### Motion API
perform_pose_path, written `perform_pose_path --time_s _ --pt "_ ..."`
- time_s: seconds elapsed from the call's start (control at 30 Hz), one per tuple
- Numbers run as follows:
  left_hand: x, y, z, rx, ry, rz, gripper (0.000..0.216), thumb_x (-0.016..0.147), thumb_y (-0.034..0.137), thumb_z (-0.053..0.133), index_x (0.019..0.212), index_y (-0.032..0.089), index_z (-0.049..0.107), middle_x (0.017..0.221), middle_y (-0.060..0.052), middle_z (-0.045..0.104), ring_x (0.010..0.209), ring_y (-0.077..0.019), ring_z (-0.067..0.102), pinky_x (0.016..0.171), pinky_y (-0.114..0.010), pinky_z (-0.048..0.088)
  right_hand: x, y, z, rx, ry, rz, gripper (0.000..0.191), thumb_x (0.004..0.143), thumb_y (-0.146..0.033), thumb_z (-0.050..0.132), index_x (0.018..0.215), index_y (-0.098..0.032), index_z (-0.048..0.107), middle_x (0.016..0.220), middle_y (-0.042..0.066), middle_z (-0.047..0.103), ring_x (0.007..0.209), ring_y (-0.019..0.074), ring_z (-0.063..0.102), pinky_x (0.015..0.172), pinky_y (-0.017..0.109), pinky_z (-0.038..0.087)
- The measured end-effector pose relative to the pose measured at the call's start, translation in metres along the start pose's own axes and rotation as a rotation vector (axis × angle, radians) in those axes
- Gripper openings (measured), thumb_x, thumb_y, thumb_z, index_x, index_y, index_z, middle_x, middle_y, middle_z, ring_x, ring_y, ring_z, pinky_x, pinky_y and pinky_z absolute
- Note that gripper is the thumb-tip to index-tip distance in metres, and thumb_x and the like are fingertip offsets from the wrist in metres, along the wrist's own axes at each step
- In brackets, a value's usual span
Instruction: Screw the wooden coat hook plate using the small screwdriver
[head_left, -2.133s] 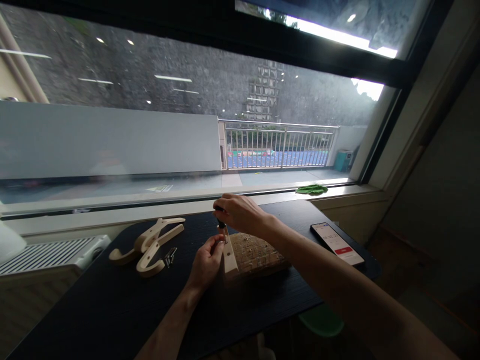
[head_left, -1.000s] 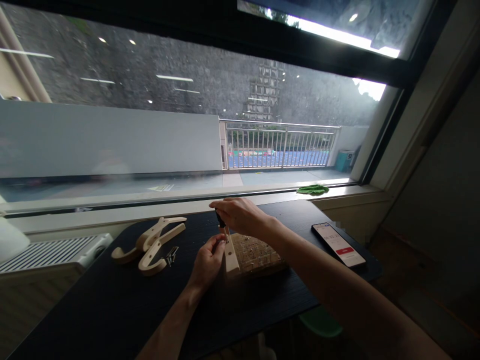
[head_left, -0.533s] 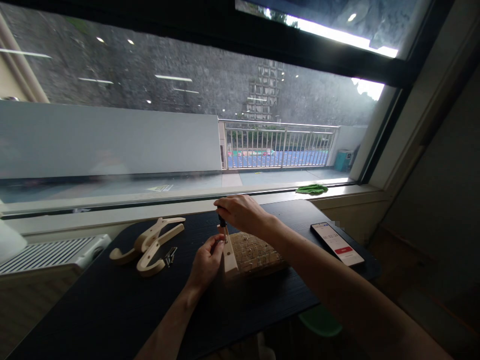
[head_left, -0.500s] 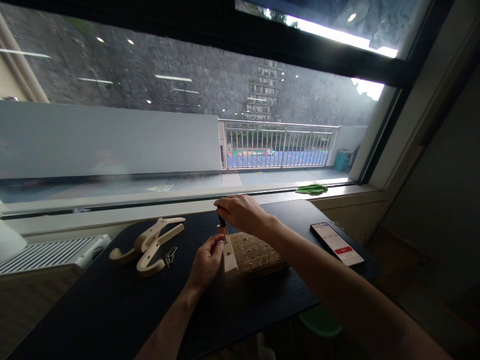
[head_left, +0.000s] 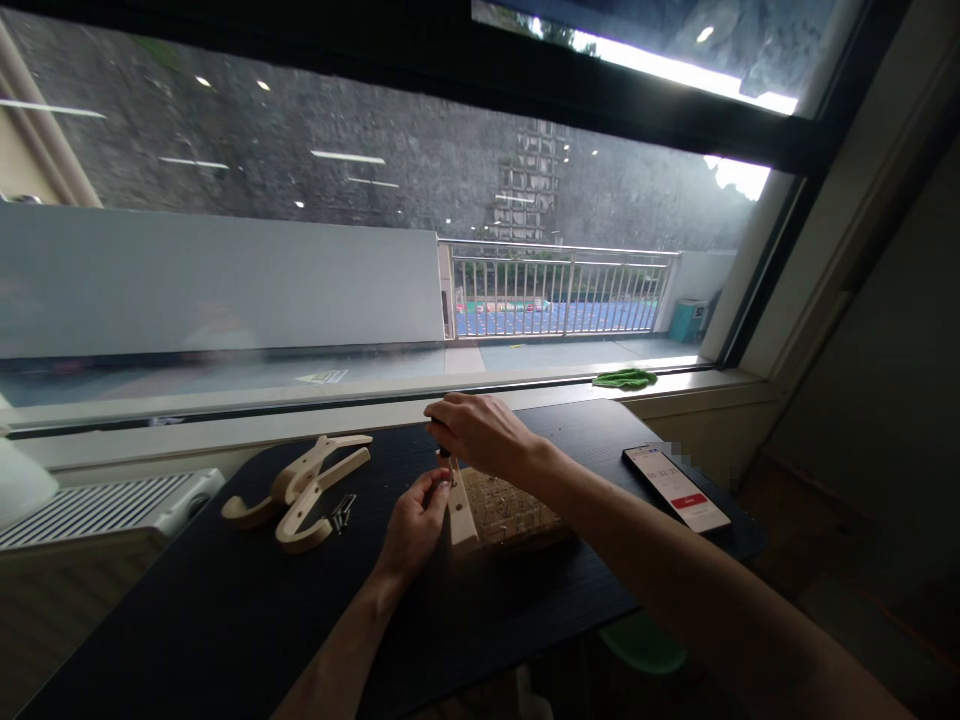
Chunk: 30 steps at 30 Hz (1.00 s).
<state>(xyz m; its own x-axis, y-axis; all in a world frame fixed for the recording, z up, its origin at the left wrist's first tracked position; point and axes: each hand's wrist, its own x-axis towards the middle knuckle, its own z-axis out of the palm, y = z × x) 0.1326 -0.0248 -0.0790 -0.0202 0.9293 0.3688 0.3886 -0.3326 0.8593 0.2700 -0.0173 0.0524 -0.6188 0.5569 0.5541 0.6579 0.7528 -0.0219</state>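
My right hand (head_left: 480, 430) is closed around the dark handle of a screwdriver (head_left: 445, 453), which stands nearly upright, mostly hidden by the fingers. Its tip points down at a pale wooden piece (head_left: 463, 522) with dark holes. This piece lies along the left edge of a brown board (head_left: 517, 508) dotted with small metal bits. Beside the screwdriver tip, my left hand (head_left: 415, 520) pinches thumb and fingers together at the wood; what sits between the fingertips is too small to make out.
Curved wooden hooks (head_left: 304, 495) lie on the dark table (head_left: 247, 610) at left, with several screws (head_left: 343, 513) beside them. A phone (head_left: 675, 488) rests at right. A green cloth (head_left: 625, 379) is on the windowsill, and a radiator (head_left: 112, 510) stands at far left.
My right hand has shifted slightly and turned on the screwdriver, now covering more of its handle. The left hand stays at the wooden piece.
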Motion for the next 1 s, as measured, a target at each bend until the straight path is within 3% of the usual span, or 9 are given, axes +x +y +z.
perform_pose_path --time_s 0.17,0.5,0.7,1.0 --pt "0.001 -0.001 0.001 -0.016 0.01 -0.003 0.029 0.074 0.036 0.045 0.093 0.019 0.06 0.093 -0.002 0.065 0.085 -0.0186 0.059 0.079 -0.029 0.042 -0.002 0.003 0.003 0.037 -0.023 0.038 0.027 0.087 -0.025 0.038 0.109 -0.017 0.051 0.086 0.007 0.06 0.076 0.0128 0.053 0.061 0.024 0.032" --pt "0.002 -0.005 0.001 -0.026 0.002 -0.006 0.03 0.074 0.037 0.046 0.093 0.019 0.06 0.092 -0.003 0.065 0.085 -0.0186 0.059 0.078 -0.029 0.043 -0.004 0.005 -0.006 -0.051 -0.067 -0.022 0.025 0.085 -0.014 0.036 0.104 -0.015 0.052 0.091 0.008 0.055 0.066 0.0096 0.048 0.055 0.024 0.028" --pt "0.001 -0.004 0.001 -0.024 0.008 -0.01 0.03 0.074 0.037 0.046 0.093 0.018 0.06 0.092 -0.003 0.065 0.087 -0.0189 0.058 0.079 -0.029 0.042 0.0 0.005 -0.007 -0.022 -0.078 -0.022 0.023 0.087 -0.018 0.035 0.097 -0.014 0.055 0.085 0.007 0.055 0.066 0.0093 0.046 0.056 0.024 0.029" --pt "0.001 -0.005 -0.001 -0.001 -0.02 0.017 0.027 0.077 0.035 0.043 0.095 0.02 0.059 0.095 -0.002 0.064 0.088 -0.0179 0.057 0.08 -0.028 0.041 0.001 0.003 -0.008 0.016 -0.062 0.009 0.03 0.089 -0.024 0.031 0.103 -0.016 0.056 0.082 0.007 0.054 0.067 0.01 0.046 0.056 0.024 0.028"
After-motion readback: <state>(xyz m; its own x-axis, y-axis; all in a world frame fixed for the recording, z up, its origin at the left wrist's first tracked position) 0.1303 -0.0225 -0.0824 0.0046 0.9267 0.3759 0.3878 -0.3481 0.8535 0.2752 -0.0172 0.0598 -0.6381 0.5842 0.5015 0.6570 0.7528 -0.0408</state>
